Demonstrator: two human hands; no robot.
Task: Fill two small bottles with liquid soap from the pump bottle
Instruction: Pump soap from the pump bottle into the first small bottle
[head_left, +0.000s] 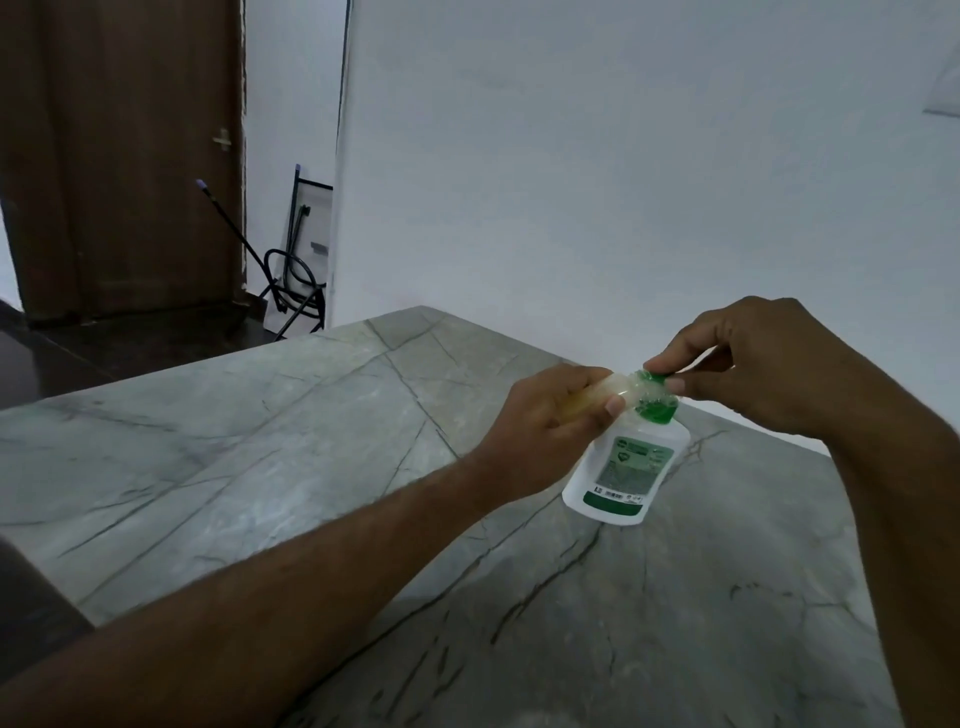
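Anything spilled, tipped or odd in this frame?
No spill shows on the table. The pump bottle stands upright; the left hand holds a small bottle sideways at its green pump.

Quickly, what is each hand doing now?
Left hand: holds a small clear bottle at the pump.
Right hand: fingers on the green pump head of the soap bottle.

I have a single wide-angle view, taken from the person's head and angled forward and down across the grey veined stone tabletop (291, 441), with both forearms entering from the lower edge. It sits close to the work: the left hand (550, 415) and right hand (753, 364) meet right of centre at arm's length. Beyond the table's far edge the view reaches the plain white wall (623, 156) and, upper left, the brown wooden door (119, 156).
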